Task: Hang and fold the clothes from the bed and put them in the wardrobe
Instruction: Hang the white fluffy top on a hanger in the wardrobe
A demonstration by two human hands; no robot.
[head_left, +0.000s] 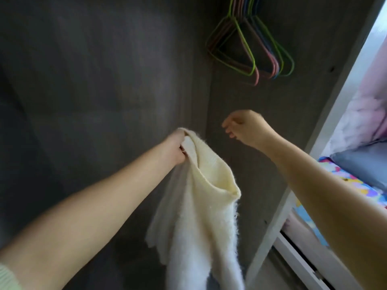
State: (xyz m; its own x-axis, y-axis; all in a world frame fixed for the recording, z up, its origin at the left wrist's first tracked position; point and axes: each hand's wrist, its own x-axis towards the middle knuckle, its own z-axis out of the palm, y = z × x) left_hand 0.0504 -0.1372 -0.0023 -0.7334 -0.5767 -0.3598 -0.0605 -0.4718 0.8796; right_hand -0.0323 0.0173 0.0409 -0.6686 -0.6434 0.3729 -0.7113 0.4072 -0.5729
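You have a cream sweater (201, 206) in your left hand (174, 148): a fuzzy knit, matt, with fine fibres standing out along its edges. The wardrobe (94, 80) walls look like dark grey wood-grain board, matt and smooth. The hangers (253, 51) are thin, smooth coated wire in green, pink and blue. The bed (360, 185) sheet is smooth printed cloth.

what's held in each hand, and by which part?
Left hand grips the cream sweater by a bunched edge at its top; the rest hangs down. Right hand holds nothing, fingers loosely curled.
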